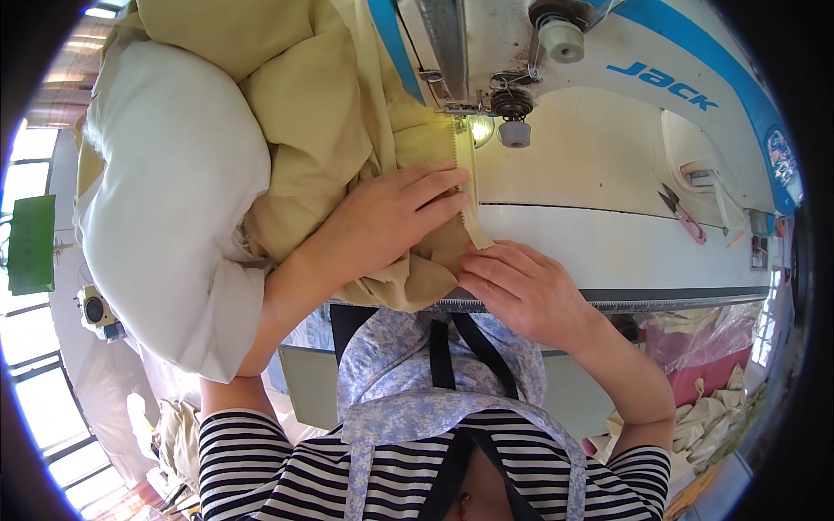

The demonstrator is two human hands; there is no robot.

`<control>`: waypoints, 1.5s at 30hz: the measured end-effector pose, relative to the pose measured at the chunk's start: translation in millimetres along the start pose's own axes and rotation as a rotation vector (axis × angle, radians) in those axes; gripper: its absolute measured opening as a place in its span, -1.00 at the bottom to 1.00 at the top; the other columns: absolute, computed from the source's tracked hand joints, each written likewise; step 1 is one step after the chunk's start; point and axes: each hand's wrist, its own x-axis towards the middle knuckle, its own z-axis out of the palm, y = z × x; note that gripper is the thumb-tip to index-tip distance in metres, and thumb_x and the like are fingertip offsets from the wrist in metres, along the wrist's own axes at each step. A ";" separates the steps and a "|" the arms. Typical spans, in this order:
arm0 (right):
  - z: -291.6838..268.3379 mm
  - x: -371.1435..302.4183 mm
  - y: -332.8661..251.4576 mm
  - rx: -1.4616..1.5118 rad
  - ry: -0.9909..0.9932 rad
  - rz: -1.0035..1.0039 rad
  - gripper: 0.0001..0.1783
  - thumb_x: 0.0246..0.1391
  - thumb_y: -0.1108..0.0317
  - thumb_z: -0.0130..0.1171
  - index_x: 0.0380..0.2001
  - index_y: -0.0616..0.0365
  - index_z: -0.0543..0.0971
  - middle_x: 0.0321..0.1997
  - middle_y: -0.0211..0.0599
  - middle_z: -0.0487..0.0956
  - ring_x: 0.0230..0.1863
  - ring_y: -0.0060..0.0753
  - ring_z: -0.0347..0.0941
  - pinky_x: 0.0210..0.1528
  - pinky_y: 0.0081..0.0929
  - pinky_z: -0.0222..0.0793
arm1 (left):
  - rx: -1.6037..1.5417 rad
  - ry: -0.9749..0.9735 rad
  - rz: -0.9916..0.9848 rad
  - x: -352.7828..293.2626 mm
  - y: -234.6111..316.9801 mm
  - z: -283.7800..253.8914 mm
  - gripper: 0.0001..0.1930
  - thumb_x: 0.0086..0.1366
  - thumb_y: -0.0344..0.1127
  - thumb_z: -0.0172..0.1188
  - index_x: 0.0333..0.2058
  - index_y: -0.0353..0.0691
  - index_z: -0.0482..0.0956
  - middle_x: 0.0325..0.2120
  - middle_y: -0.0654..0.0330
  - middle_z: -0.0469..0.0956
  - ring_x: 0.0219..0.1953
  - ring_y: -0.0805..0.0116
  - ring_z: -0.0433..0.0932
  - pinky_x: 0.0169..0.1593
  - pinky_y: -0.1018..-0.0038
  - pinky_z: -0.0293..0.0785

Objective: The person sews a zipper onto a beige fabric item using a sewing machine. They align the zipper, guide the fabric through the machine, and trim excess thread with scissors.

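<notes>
A pale yellow zipper tape [474, 227] runs from under the presser foot [463, 123] of a white and blue sewing machine [599, 69] toward me, along the edge of tan fabric [300, 113]. My left hand [391, 213] lies on the fabric with its fingers stretched out, their tips on the tape; its thumb is hidden. Closer to the table edge, my right hand [526, 286] pinches the near end of the tape between thumb and fingers. The tan fabric bunches up left of the needle. A bulging white cloth [174, 165] rests against my left forearm.
Pink-handled scissors [685, 215] lie on the machine bed at the right. A ruler strip [625, 297] follows the table's front edge. To the far left hangs a green box-like object [32, 245]. Cream cloth pieces [708, 417] are heaped at the lower right.
</notes>
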 end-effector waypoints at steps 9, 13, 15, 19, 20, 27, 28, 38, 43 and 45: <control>-1.4 1.6 -2.6 0.009 0.004 0.020 -0.65 -0.14 0.45 0.33 -0.18 0.22 0.68 -0.07 -0.34 0.63 -0.02 -0.26 0.57 0.01 -0.34 0.60 | -0.046 -0.024 0.018 -5.1 -1.4 -7.4 -0.43 0.03 -0.60 0.14 0.08 -0.06 0.58 0.20 0.24 0.49 0.22 0.14 0.49 0.11 0.33 0.58; -0.4 1.9 -1.2 0.001 0.017 -0.030 -0.65 -0.16 0.47 0.34 -0.19 0.24 0.68 -0.06 -0.33 0.64 -0.04 -0.25 0.57 -0.01 -0.32 0.61 | -0.048 -0.006 0.024 -2.9 -2.3 -8.0 -0.49 0.10 -0.51 0.14 0.08 -0.05 0.58 0.19 0.23 0.49 0.20 0.14 0.50 0.09 0.33 0.58; -0.2 2.0 -0.1 -0.008 0.002 -0.033 -0.71 -0.06 0.43 0.34 -0.19 0.22 0.67 -0.06 -0.37 0.62 -0.01 -0.31 0.55 0.04 -0.35 0.58 | -0.042 0.004 0.030 -3.0 -2.9 -7.6 -0.52 0.13 -0.45 0.14 0.07 -0.04 0.58 0.19 0.23 0.49 0.19 0.14 0.51 0.08 0.34 0.58; -3.3 3.6 0.5 0.005 -0.023 -0.039 -0.75 -0.02 0.42 0.33 -0.21 0.21 0.67 -0.08 -0.38 0.62 0.00 -0.33 0.55 0.06 -0.37 0.56 | -0.031 -0.011 0.031 -7.0 -4.6 -3.3 -0.56 0.16 -0.39 0.13 0.05 -0.03 0.60 0.18 0.23 0.50 0.18 0.14 0.52 0.07 0.35 0.57; -4.6 5.1 1.0 0.003 -0.028 -0.043 -0.76 -0.02 0.43 0.33 -0.21 0.21 0.67 -0.08 -0.37 0.62 0.00 -0.32 0.55 0.06 -0.37 0.56 | -0.042 -0.012 0.020 -7.8 -6.0 -2.0 -0.57 0.16 -0.39 0.13 0.05 -0.03 0.60 0.18 0.23 0.51 0.17 0.14 0.52 0.07 0.36 0.57; -9.4 23.7 21.4 -0.029 -0.064 -0.028 -0.76 -0.03 0.46 0.28 -0.22 0.23 0.66 -0.08 -0.34 0.62 -0.01 -0.28 0.55 0.05 -0.37 0.55 | -0.051 0.021 0.059 11.5 -33.8 -3.4 -0.58 0.17 -0.41 0.11 0.04 -0.07 0.62 0.15 0.20 0.53 0.14 0.09 0.53 0.14 0.31 0.53; -9.1 25.2 23.9 -0.046 -0.081 -0.008 -0.76 -0.03 0.47 0.27 -0.22 0.23 0.65 -0.08 -0.33 0.62 -0.02 -0.28 0.55 0.05 -0.37 0.55 | -0.035 0.042 0.071 13.6 -33.8 -4.6 -0.58 0.17 -0.41 0.11 0.04 -0.09 0.61 0.15 0.19 0.52 0.14 0.09 0.53 0.15 0.31 0.53; -10.4 32.0 31.4 -0.079 0.129 0.226 -0.72 -0.14 0.48 0.38 -0.26 0.13 0.62 -0.20 -0.34 0.53 -0.14 -0.23 0.53 -0.12 -0.32 0.51 | 0.011 0.156 -0.044 -13.4 11.7 6.3 -0.68 0.08 -0.45 0.17 -0.14 -0.35 0.58 -0.12 0.15 0.51 -0.01 0.18 0.51 0.02 0.38 0.53; -0.1 42.4 41.5 -0.155 0.126 0.134 -0.78 -0.13 0.51 0.36 -0.35 0.09 0.59 -0.32 -0.43 0.45 -0.26 -0.31 0.47 -0.22 -0.33 0.45 | -0.002 0.170 0.001 -10.7 9.0 4.7 -0.68 0.09 -0.45 0.16 -0.13 -0.37 0.57 -0.10 0.14 0.50 -0.03 0.17 0.50 0.02 0.37 0.52; 2.1 43.5 43.6 -0.216 0.115 0.083 -0.80 -0.13 0.51 0.35 -0.36 0.07 0.59 -0.33 -0.45 0.45 -0.29 -0.33 0.45 -0.27 -0.37 0.42 | -0.036 0.171 -0.050 -9.0 11.4 4.3 -0.67 0.10 -0.45 0.15 -0.11 -0.37 0.57 -0.09 0.13 0.50 -0.02 0.17 0.50 0.04 0.37 0.52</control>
